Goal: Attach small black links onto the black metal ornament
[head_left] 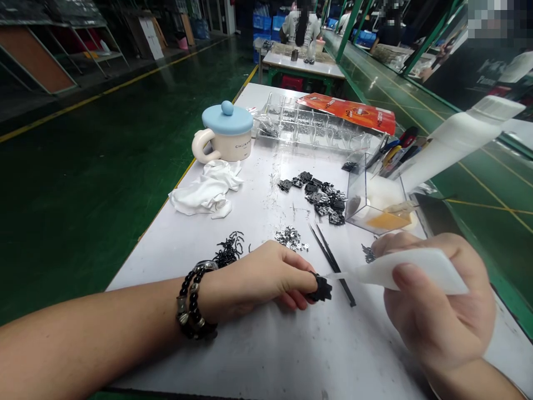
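Reaching in from eight o'clock with left forearm [95, 333] outstretched; pinching black part [322, 290] at three o'clock of left hand [262, 278], between thumb [302, 279] and curled fingers [291, 300]. Gripping white bottle [435, 269] in curled right hand [449, 311] at four o'clock, nozzle [343, 275] aimed toward nine, at or just beside part.

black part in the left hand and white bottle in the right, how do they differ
The black part has a notched edge; the white bottle is smooth, narrowing to a thin tip. The bottle looks longer than the part. The left hand pinches the part, while the right hand wraps around the bottle. Both are held over the table.
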`<action>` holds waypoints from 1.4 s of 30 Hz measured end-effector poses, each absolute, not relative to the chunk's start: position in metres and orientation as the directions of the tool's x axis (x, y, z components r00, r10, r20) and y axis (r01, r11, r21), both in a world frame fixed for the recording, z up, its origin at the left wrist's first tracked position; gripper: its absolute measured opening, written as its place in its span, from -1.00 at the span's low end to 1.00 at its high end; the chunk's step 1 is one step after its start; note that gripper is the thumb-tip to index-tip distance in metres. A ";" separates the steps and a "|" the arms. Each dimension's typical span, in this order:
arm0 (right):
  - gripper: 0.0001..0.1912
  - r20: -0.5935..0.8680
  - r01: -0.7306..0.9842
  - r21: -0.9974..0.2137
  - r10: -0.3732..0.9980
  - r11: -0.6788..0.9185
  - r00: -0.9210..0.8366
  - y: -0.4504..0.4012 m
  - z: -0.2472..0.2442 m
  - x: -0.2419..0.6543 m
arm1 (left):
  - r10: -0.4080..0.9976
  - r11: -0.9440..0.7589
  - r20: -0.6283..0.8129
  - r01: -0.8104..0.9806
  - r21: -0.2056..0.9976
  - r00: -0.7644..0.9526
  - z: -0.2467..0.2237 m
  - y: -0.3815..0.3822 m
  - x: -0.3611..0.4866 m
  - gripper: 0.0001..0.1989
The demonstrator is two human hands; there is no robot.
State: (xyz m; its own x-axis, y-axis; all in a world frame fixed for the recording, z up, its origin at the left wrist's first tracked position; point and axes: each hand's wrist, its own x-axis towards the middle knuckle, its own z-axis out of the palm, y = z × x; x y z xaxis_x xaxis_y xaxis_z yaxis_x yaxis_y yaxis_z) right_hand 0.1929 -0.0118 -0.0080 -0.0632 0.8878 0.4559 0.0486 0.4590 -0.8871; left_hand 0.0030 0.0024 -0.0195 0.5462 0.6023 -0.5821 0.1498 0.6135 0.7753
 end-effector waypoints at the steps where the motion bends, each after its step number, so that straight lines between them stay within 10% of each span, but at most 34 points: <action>1: -0.92 0.462 0.050 -0.883 0.884 0.466 -0.065 -0.012 -0.008 0.193 | 0.602 0.615 -0.583 0.149 0.774 0.546 -0.020 0.002 0.003 -0.89; 42: -0.93 0.395 -0.056 -0.919 0.907 0.391 -0.144 -0.019 -0.005 0.195 | 0.613 0.620 -0.575 0.121 0.775 0.542 -0.022 0.002 0.003 -0.90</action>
